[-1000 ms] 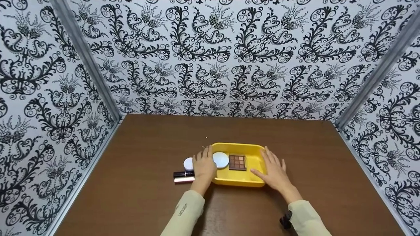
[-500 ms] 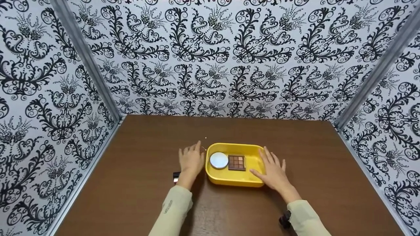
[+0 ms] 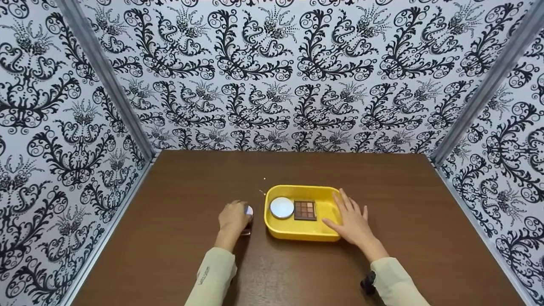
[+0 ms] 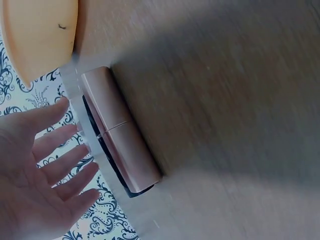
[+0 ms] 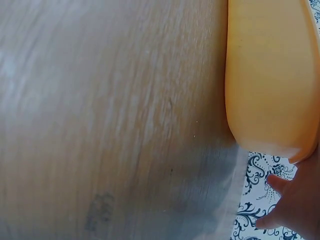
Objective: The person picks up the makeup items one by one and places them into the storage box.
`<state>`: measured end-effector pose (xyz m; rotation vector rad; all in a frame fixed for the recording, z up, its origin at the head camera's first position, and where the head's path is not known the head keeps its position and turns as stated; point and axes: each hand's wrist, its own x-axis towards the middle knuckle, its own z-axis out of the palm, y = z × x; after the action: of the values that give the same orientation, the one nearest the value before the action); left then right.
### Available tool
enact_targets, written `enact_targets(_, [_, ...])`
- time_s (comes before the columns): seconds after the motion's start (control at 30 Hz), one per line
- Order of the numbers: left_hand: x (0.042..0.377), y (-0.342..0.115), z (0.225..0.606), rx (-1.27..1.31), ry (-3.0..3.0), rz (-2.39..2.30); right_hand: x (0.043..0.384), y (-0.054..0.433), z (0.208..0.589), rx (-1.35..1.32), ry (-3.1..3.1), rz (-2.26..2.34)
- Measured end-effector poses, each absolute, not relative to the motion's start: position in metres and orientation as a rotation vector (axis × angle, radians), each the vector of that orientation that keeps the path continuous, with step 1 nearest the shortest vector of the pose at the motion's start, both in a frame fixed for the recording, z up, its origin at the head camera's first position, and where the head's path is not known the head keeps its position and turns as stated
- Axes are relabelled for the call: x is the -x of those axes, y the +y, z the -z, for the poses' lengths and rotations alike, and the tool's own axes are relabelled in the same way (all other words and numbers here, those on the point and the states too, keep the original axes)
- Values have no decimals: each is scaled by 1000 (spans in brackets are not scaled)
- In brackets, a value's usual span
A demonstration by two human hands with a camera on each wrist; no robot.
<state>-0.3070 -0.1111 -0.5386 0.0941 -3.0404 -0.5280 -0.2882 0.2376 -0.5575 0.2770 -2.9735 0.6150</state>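
Note:
My left hand [image 3: 233, 217] is on the table left of the yellow tray [image 3: 302, 234], right beside a small round white-topped container [image 3: 250, 210] that it partly covers. In the left wrist view its fingers are spread loosely, with nothing between them. Below that hand lies a rose-gold lipstick tube [image 4: 120, 132], with a black tube [image 4: 113, 164] showing along its far side. My right hand [image 3: 353, 223] rests on the tray's right end, thumb over the inside and straight fingers over the rim. Inside the tray are a round white compact [image 3: 282, 208] and an eyeshadow palette [image 3: 305, 210].
The brown wooden table [image 3: 191, 178] runs back to walls covered in black-and-white scroll paper [image 3: 272, 76]. A thin, shiny little item [image 3: 262, 192] lies just behind the tray's left corner. A black device [image 3: 368, 284] sits at my right wrist.
My left hand has left the tray's left end and moved left to the round container and tubes, its fingers drawing in. The tray has slid slightly left; my right hand stays on it.

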Motion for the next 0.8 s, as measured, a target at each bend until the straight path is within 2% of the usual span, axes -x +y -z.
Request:
enact_targets(0.5, [306, -109, 542, -60, -2994, 557, 286, 236, 559, -266, -2972, -645])
enact_targets(0.8, [307, -107, 522, -34, -2925, 558, 288, 237, 559, -253, -2977, -611])
